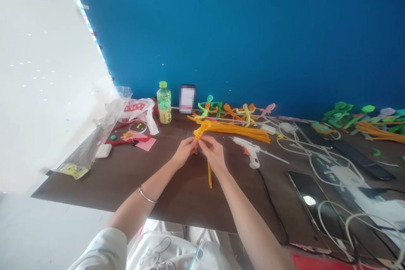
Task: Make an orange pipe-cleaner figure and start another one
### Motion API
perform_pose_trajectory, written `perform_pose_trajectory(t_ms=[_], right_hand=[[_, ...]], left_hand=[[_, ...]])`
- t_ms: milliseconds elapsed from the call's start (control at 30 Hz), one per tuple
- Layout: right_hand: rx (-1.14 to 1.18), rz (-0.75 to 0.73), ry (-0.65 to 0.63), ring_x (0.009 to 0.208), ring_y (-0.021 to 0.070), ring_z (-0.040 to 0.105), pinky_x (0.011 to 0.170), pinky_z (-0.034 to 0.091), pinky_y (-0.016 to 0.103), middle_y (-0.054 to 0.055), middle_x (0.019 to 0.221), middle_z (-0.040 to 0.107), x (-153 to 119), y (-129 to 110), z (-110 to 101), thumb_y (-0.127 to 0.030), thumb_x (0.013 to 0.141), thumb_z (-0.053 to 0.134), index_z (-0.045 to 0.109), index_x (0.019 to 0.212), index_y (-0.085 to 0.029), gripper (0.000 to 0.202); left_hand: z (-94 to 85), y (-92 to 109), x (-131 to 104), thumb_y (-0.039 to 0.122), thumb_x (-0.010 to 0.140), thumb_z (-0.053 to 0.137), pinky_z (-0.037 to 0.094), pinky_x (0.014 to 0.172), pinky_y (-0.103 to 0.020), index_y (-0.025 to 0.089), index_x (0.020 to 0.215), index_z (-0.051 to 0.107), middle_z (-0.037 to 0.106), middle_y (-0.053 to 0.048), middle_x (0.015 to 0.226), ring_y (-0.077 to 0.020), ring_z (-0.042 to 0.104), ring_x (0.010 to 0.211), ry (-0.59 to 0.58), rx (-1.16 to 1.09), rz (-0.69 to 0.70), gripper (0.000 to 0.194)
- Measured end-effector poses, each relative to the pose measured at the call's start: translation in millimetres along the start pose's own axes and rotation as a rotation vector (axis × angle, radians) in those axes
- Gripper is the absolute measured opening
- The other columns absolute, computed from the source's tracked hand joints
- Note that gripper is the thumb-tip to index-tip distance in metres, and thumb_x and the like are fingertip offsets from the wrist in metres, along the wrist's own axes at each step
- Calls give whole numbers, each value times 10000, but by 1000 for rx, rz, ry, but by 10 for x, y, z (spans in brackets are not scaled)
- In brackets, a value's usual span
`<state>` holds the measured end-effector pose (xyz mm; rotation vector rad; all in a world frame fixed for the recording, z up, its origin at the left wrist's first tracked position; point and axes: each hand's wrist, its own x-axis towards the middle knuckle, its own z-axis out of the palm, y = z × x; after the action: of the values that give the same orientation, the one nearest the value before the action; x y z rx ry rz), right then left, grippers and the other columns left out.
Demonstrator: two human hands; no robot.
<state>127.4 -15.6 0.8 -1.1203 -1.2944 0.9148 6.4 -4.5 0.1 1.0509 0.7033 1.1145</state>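
Both hands meet over the middle of the brown table. A yellow-orange pipe-cleaner figure [202, 129] with a coiled upper part sticks up between them. My left hand [186, 151] grips its lower part from the left, fingers closed. From the right, my right hand [213, 152] pinches the same piece, and its fingertips partly hide it. An orange stem [209, 176] hangs down below my right hand. Just behind the hands lies a bundle of orange pipe cleaners [240, 130].
A white glue gun [252, 152] lies right of my hands, its black cord running toward the front edge. Behind stand a green-capped bottle [163, 103] and a phone [187, 98]. Pipe-cleaner figures [247, 114] line the back. White cables [319, 156] and a dark phone [311, 198] lie right.
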Motion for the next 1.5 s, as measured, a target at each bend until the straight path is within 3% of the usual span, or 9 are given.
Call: perform_pose_trajectory(t_ms=[100, 200, 400, 600, 833, 1033, 1167, 1267, 1500], right_hand=[[-30, 41, -6, 592, 130, 550, 462, 430, 264, 71, 987, 606, -4, -19, 8, -435, 662, 623, 658, 872, -196, 319], [-71, 21, 8, 626, 149, 564, 524, 454, 283, 69, 910, 632, 1, -31, 5, -427, 656, 631, 666, 831, -186, 300], [-214, -136, 15, 746, 191, 589, 691, 467, 323, 70, 837, 644, -19, -64, -10, -388, 719, 576, 652, 775, -181, 228], [-323, -145, 87, 766, 197, 596, 734, 453, 329, 66, 844, 657, -56, -104, 10, -378, 766, 516, 632, 812, -189, 226], [-169, -32, 63, 831, 210, 591, 796, 440, 357, 63, 888, 657, -39, -82, 44, -408, 757, 516, 634, 842, -190, 262], [135, 100, -111, 893, 210, 579, 819, 427, 346, 41, 893, 657, -8, -57, 42, -468, 692, 596, 642, 863, -200, 322], [245, 171, -136, 790, 184, 576, 713, 446, 305, 33, 810, 640, -2, -77, 22, -468, 645, 643, 634, 792, -188, 317], [247, 219, -103, 666, 152, 556, 605, 437, 276, 28, 751, 623, -4, -80, 15, -464, 637, 651, 630, 758, -173, 317], [164, 209, 4, 638, 171, 569, 537, 438, 286, 42, 742, 652, 15, -1, 15, -485, 629, 635, 647, 863, -160, 400]], left_hand=[[-10, 3, -1, 395, 717, 592, 294, 489, -198, 152, 649, 450, 286, 68, 526, -33, 275, 445, 17, -123, -28, 290], [-30, 1, -1, 358, 731, 591, 286, 484, -191, 149, 653, 460, 247, 72, 518, -35, 238, 440, 23, -159, -42, 258], [-65, 22, -2, 236, 780, 524, 278, 476, -179, 146, 658, 445, 197, 68, 532, -38, 214, 435, -78, -358, -148, 171], [-56, 120, -34, 190, 817, 439, 286, 474, -184, 144, 654, 432, 154, 59, 550, -45, 188, 428, -165, -575, -309, 170], [-21, 189, -87, 168, 817, 416, 287, 468, -195, 146, 637, 408, 144, 57, 545, -49, 202, 418, -207, -709, -467, 181], [-28, 210, -109, 169, 807, 420, 267, 448, -213, 157, 606, 370, 143, 57, 531, -54, 203, 400, -201, -678, -525, 207], [-30, 175, -83, 210, 795, 421, 263, 445, -212, 151, 628, 410, 163, 59, 512, -56, 222, 401, -244, -604, -474, 178], [-3, 120, -63, 263, 773, 453, 250, 443, -201, 150, 675, 437, 193, 68, 488, -52, 222, 400, -239, -483, -329, 150], [117, 0, -75, 407, 740, 567, 287, 465, -194, 201, 792, 386, 311, 103, 474, -42, 285, 389, 0, -29, -21, 278]])
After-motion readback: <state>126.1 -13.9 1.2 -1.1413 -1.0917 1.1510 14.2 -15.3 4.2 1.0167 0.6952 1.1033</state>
